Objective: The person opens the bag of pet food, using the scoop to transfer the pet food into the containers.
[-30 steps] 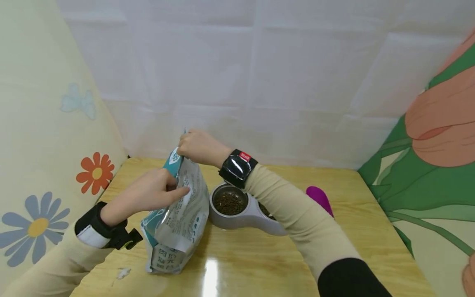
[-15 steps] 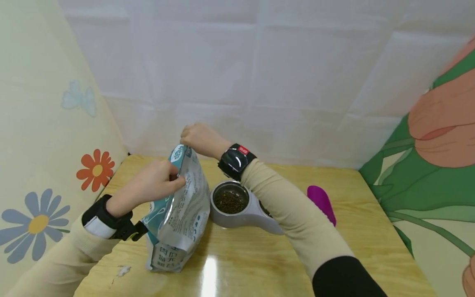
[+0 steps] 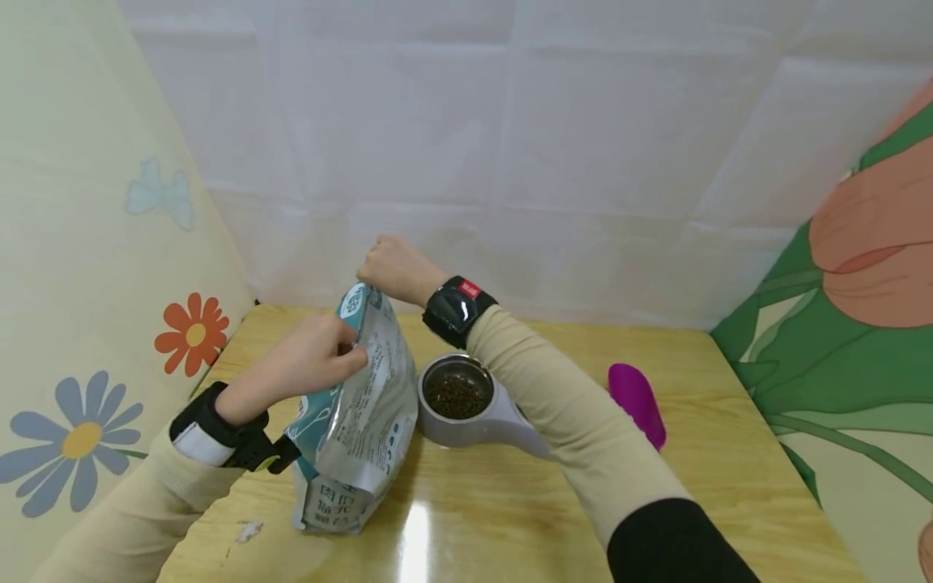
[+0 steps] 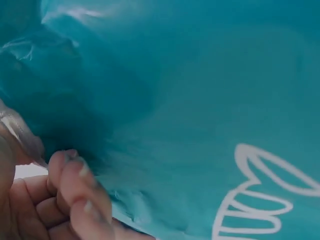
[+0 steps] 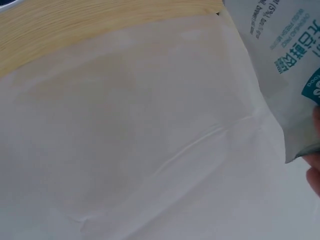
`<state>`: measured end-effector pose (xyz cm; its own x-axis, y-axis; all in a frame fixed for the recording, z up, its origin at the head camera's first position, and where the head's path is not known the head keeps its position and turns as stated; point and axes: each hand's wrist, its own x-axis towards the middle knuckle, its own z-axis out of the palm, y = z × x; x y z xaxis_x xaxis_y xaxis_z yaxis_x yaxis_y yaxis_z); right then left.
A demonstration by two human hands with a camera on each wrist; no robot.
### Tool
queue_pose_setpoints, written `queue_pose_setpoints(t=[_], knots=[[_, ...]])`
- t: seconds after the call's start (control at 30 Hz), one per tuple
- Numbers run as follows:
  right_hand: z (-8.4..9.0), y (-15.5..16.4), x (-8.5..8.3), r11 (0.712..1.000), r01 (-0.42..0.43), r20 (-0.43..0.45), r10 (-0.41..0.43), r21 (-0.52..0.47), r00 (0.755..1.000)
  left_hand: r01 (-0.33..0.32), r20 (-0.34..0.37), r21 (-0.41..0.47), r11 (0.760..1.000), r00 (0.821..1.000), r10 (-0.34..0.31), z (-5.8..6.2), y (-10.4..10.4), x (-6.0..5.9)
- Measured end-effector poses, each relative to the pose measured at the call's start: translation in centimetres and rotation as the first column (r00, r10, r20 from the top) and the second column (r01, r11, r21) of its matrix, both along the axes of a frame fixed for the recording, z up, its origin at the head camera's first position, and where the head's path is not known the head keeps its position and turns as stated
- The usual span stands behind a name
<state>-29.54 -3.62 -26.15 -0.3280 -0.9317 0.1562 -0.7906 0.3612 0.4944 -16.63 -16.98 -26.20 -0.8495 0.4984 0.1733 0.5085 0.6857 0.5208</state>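
Teal-and-silver foil, your bag (image 3: pixel 357 421) stands upright on the table (image 3: pixel 656 502) beside the bowl (image 3: pixel 457 398); your left hand (image 3: pixel 309 360) and right hand (image 3: pixel 386 267) both pinch its top (print unreadable).

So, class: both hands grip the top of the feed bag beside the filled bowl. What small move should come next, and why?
Probably pinch along the top edge to close it. The left hand and right hand both hold the top of the upright bag, and the bowl beside it already holds kibble.
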Motion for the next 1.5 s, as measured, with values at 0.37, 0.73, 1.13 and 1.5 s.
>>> queue_pose_setpoints(t=[0.37,0.73,1.13,1.5], knots=[[-0.3,0.3,-0.4,0.998,0.056,-0.024,-0.056,-0.016,0.998,0.067,0.01,-0.001,0.998,0.998,-0.066,-0.3,-0.7,1.8],[-0.2,0.3,-0.5,0.994,0.112,-0.078,-0.112,-0.004,0.991,0.041,0.037,0.03,0.999,0.998,-0.042,-0.4,-0.4,4.2],[-0.5,-0.4,-1.3,0.995,0.078,-0.097,-0.084,-0.064,0.992,-0.083,0.041,0.163,0.983,0.996,0.078,0.1,-2.4,6.0],[0.2,-2.1,-1.6,0.985,0.119,-0.061,-0.128,-0.127,0.99,-0.155,-0.261,0.153,0.976,0.946,0.191,0.2,-5.1,5.2]])
